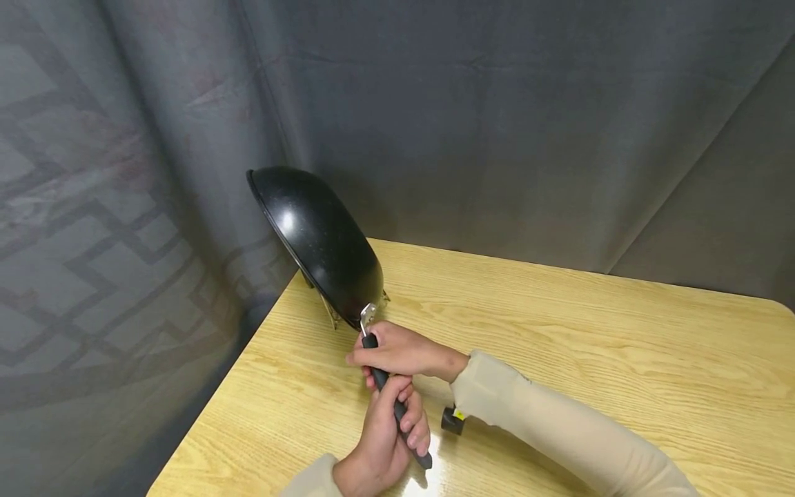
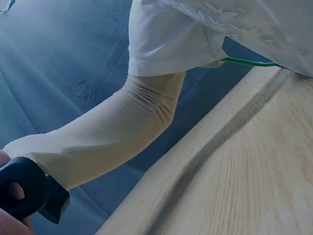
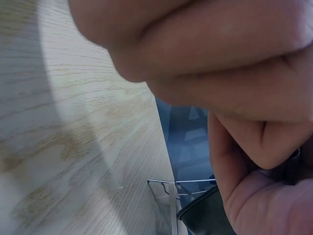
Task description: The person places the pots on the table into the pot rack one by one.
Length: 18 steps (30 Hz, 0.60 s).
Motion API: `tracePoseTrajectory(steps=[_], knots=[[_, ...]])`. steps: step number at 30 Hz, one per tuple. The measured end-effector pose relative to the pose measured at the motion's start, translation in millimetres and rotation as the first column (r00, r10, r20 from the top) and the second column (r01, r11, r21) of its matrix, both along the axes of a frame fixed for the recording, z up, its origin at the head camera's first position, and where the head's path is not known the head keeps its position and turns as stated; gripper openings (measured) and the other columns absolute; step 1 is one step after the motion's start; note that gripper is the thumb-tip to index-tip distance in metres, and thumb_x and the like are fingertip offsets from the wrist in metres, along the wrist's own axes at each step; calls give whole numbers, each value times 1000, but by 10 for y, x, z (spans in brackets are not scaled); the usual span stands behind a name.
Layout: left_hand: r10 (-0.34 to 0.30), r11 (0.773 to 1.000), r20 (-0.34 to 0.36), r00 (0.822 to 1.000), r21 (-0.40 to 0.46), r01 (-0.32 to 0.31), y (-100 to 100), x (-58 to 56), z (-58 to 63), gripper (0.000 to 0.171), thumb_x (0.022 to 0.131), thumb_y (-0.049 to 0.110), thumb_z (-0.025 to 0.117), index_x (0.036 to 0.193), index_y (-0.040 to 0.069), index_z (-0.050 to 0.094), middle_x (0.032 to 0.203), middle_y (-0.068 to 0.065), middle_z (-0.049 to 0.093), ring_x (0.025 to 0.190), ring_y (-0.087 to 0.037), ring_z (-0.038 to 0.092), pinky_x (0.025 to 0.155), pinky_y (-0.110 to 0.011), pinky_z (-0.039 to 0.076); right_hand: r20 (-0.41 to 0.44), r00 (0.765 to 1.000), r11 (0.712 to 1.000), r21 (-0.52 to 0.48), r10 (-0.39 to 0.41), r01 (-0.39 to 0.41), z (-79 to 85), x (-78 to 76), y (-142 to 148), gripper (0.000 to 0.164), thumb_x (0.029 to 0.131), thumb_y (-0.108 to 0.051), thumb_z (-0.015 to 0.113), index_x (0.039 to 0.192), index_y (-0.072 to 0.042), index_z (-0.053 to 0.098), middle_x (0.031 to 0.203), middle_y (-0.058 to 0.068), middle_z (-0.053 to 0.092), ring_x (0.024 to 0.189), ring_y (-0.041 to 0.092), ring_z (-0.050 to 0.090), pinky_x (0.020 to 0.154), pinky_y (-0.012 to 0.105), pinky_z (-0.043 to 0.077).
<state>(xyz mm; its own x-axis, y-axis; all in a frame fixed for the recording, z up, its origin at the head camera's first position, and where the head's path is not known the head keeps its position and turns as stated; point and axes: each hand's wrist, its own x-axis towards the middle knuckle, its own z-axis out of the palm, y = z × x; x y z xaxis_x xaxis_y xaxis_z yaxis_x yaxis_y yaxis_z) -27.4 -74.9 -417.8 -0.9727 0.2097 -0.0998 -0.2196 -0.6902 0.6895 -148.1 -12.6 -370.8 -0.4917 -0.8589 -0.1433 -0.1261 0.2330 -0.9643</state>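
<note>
A black wok [image 1: 317,235] stands tilted at the left of the table, its rounded outside towards me and its opening turned left and down. Its long black handle [image 1: 400,414] runs from a metal bracket [image 1: 368,314] at the rim towards me. My right hand [image 1: 391,351] grips the handle near the bracket, thumb along it. Lower down, my left hand [image 1: 394,428] wraps its fingers round the handle close to its end. In the right wrist view, curled fingers [image 3: 210,63] cover most of the handle, with a bit of the wok [image 3: 210,213] below.
A wire rack [image 1: 332,314] stands under the wok, near the table's left edge; its thin bars [image 3: 171,188] also show in the right wrist view. Dark curtains [image 1: 497,138] hang behind and left of the wooden table [image 1: 590,345]. A small black device [image 1: 452,421] sits below my right wrist.
</note>
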Motion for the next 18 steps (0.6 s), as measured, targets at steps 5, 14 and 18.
tracePoseTrajectory(steps=[5, 14, 18], knots=[[26, 1000, 10, 1000, 5, -26, 7, -36, 7, 27, 105, 20, 39, 78, 22, 36, 51, 12, 44, 41, -3, 48, 42, -18, 44, 18, 1000, 1000, -10, -23, 23, -13, -12, -1, 26, 94, -26, 69, 88, -1, 64, 63, 6, 65, 55, 15, 64, 55, 24, 52], [45, 999, 41, 998, -7, -45, 11, -47, -33, 28, 103, 19, 41, 75, 22, 36, 49, 12, 42, 39, -3, 46, 40, -18, 42, 17, 1000, 1000, -22, -17, 17, -62, -17, -1, 12, 93, -15, 60, 92, -3, 63, 65, 4, 64, 57, 14, 65, 56, 23, 54], [43, 999, 25, 999, -10, -42, 6, -47, -69, 27, 103, 19, 42, 76, 22, 37, 50, 12, 43, 40, -2, 46, 40, -18, 43, 31, 999, 999, -21, -33, 33, -89, -11, 2, 10, 93, -13, 61, 94, -3, 62, 66, 5, 64, 57, 14, 65, 56, 23, 53]])
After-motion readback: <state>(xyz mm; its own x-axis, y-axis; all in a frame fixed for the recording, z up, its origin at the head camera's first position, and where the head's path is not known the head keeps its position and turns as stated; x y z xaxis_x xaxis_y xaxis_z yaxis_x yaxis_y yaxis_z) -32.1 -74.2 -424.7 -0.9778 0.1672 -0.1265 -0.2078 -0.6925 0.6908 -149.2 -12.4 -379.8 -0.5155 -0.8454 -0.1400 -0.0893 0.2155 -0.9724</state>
